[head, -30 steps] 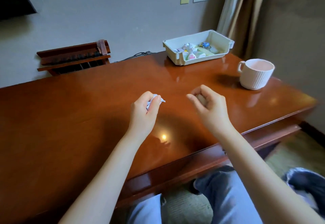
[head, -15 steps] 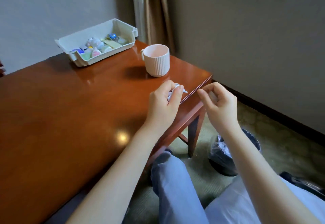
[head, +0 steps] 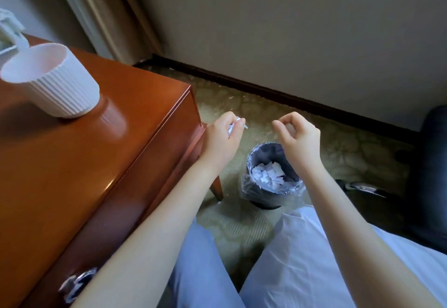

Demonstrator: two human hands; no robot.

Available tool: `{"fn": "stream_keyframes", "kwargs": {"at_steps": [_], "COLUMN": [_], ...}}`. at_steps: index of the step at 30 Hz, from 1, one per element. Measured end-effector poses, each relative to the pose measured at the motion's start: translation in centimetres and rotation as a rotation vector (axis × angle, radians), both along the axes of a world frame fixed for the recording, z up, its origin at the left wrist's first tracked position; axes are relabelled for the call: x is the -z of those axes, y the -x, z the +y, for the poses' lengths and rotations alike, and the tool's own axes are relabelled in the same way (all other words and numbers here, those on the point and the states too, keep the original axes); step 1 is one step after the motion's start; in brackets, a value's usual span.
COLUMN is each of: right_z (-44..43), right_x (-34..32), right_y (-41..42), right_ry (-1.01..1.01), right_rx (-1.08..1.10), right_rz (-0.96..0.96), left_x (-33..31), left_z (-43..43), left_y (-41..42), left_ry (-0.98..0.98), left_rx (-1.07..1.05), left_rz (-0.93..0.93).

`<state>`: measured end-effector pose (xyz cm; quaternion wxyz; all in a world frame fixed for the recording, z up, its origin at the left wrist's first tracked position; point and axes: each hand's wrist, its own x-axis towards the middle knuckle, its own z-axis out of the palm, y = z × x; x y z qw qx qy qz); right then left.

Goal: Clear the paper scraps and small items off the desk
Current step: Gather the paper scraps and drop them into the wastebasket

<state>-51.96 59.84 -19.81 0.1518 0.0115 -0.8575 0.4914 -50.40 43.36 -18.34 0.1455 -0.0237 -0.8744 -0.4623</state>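
My left hand [head: 223, 135] is closed around white paper scraps [head: 233, 127], which poke out between thumb and fingers. It hovers just past the right end of the wooden desk [head: 79, 157], up and left of a small black waste bin [head: 271, 174]. The bin stands on the floor, lined with clear plastic and holding several white paper pieces. My right hand [head: 298, 135] is curled loosely above the bin's far rim; something pale shows inside the fingers, but I cannot tell what it is.
A white ribbed mug [head: 52, 81] stands near the desk's right corner. A white tray's edge [head: 9, 29] shows at far left. A curtain [head: 104, 12] hangs in the room corner. My knees are below, and a dark chair [head: 433, 174] stands at right.
My view swung right and down, from the desktop to the floor beside the desk. Both hands travelled right off the desk edge, to above the bin, with the left still gripping the scraps.
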Motion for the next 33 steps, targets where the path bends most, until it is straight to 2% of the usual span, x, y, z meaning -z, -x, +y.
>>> {"fn": "stream_keyframes", "kwargs": {"at_steps": [11,20,28,33], "right_z": [3.8,5.8,6.8,8.2], "right_x": [13.0,22.4,27.5,26.9], "right_y": [4.7,10.7,10.9,10.8], "right_ry": [-0.117,-0.422,-0.751,-0.746], "right_rx": [0.050,0.030,-0.170,-0.163], "right_rz": [-0.301,-0.520,-0.677,-0.692], "left_x": [10.9,16.0,18.9,19.7], "left_z": [2.4,2.8,3.4,4.3], "left_y": [6.3,10.5,11.7,12.4], "left_ry": [0.087,0.256,0.337,0.428], "left_rx": [0.068,0.129,0.194,0.229], "left_rz": [-0.316,-0.456,-0.506,-0.533]}}
